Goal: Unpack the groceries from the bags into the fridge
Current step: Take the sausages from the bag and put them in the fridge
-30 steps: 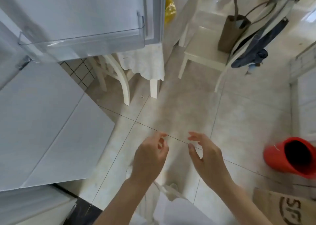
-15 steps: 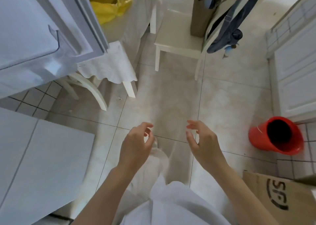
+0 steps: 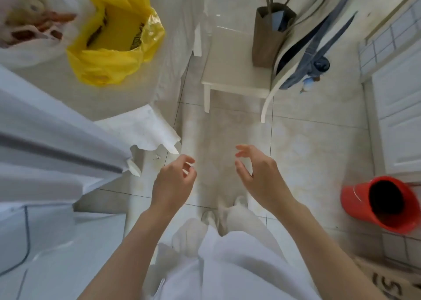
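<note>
Glossy yellow plastic bag (image 3: 114,42) — crinkled

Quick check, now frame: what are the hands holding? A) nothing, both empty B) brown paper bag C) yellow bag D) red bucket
A: the left hand and right hand hang over the floor with loosely curled fingers and nothing in them; the yellow bag sits apart on the table.

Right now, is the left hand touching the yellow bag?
Apart. The head view shows the left hand held empty over the floor, with the table edge between it and the yellow bag.
</note>
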A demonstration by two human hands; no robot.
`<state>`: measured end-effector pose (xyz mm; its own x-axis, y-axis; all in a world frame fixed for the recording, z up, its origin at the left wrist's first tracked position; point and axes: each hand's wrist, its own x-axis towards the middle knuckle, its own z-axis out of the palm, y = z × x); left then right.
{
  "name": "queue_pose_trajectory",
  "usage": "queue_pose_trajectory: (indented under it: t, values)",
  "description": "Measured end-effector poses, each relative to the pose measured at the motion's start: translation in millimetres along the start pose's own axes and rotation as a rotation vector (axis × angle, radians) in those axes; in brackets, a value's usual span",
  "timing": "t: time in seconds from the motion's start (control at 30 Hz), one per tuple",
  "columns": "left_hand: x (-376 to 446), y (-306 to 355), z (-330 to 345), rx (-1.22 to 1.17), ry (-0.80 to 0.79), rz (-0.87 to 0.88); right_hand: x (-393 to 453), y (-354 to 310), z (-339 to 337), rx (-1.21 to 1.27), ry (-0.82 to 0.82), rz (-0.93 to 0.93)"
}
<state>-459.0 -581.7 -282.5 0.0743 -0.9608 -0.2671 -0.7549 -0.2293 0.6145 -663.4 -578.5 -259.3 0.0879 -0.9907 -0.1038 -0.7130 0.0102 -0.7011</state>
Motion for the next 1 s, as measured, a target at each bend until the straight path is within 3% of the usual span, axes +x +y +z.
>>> queue_pose_trajectory:
  t: [0.13,0.57,1.0]
  values:
    - [51,15,5,-0.017,0.049,-0.057,66,13,-15,0.012,-0.025,-0.043]
    - [195,94,9,-0.155,0.295,-0.33,308,23,-82,-0.144,-0.316,-0.376]
    - [297,48,-59,-0.194,0.474,-0.52,473,-51,-15,-0.128,-0.487,-0.522]
